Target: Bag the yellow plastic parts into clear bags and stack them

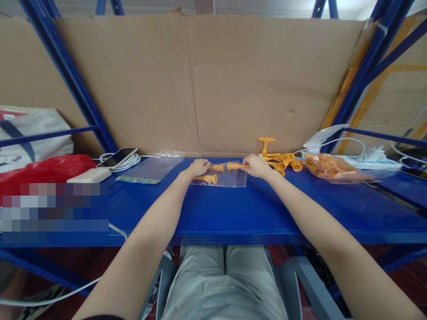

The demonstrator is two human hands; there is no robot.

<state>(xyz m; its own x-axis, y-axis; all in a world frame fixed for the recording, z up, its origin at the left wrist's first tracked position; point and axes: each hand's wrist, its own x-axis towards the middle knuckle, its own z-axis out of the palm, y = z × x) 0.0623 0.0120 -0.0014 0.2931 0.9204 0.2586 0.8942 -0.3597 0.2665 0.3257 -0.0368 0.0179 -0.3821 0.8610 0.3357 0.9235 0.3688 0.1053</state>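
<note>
On the blue shelf, my left hand [199, 167] is closed around the end of an orange plastic piece with a flared end [217, 167]. A second such piece [208, 178] lies just below those fingers, on a clear plastic bag [235, 181]. My right hand [256, 166] pinches the thin end of another orange piece [234, 166], whose wide end points left toward the first. The fingertips of both hands are partly hidden. Several more orange pieces [287, 160] are heaped beside my right hand, and one with a T-shaped top [266, 144] stands up behind it.
A filled bag of orange pieces [328, 168] and a white power strip [367, 162] are at right. At left lie a flat clear packet [151, 169], a phone [117, 157] on a coiled cable, a white box [89, 176] and a red bag [56, 171]. Cardboard [233, 89] closes the back.
</note>
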